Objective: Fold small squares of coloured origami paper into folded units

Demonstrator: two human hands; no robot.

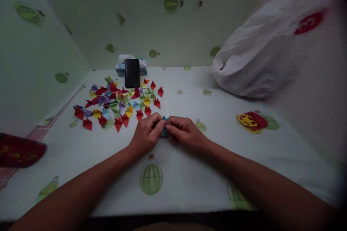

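Observation:
A small piece of folded blue paper (164,134) is pinched between my two hands above the middle of the table. My left hand (148,133) closes on its left side, with the thumb on top. From the right, my right hand (187,133) grips the same paper between thumb and fingers. Most of the paper is hidden by my fingers, so its full shape cannot be made out. Left of my hands and farther back lies a spread of folded paper figures (125,120) in red, yellow, green, purple and blue, with pointed tips.
Behind the figures, a black phone (132,73) leans against a tissue box (120,69). A white plastic bag (249,57) stands at the back right. Red and yellow cut-outs (252,121) lie on the right. A dark red object (21,150) sits at the left edge.

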